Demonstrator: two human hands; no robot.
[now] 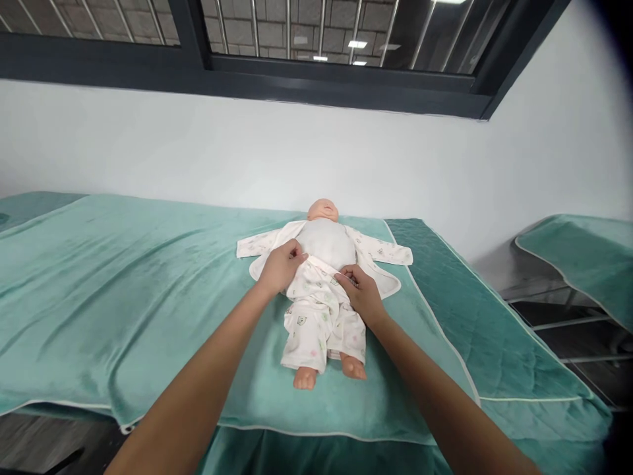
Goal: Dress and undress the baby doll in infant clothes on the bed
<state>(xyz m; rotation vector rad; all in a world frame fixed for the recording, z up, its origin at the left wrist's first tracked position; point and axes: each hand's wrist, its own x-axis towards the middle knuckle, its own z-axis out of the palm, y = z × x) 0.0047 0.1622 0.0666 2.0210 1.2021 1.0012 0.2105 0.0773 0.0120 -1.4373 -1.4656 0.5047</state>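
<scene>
A baby doll (pixel 325 241) lies on its back on a teal blanket (pixel 123 284), head toward the wall. It wears white printed trousers (pixel 319 323), and an open white printed top (pixel 380 252) is spread flat under it, sleeves out to both sides. My left hand (pixel 281 266) pinches the trousers' waistband at the doll's left-hand side. My right hand (pixel 361 292) grips the waistband on the other side. The doll's bare feet (pixel 329 373) stick out toward me.
The blanket covers a padded table (pixel 494 343) against a white wall under a dark-framed window (pixel 341 72). A second teal-covered table (pixel 583 257) stands at the right, with a gap of floor between the two.
</scene>
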